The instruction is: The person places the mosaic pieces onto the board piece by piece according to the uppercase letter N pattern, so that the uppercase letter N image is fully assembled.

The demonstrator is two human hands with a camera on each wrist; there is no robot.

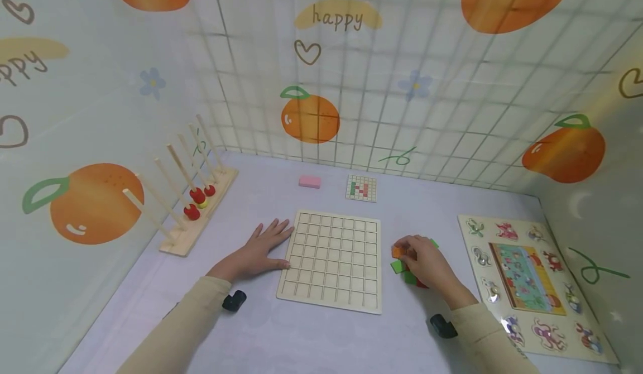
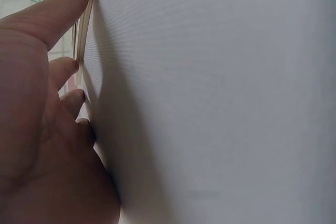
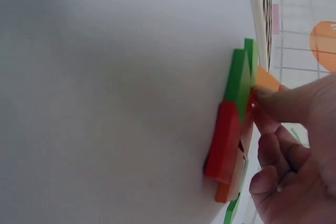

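Note:
A pale wooden grid board lies flat on the table, its squares bare. My left hand rests at its left edge with fingers spread, the thumb touching the rim; in the left wrist view the fingers meet the board's edge. To the right of the board, my right hand pinches an orange tile between thumb and fingers. Under and around that hand is a small pile of tiles, with a green tile and a red tile showing. The hand hides part of the pile.
Behind the board lie a pink block and a small pattern card with coloured squares. A wooden peg rack with red and yellow beads stands at left. A knobbed animal puzzle lies at right. Patterned cloth walls enclose the table.

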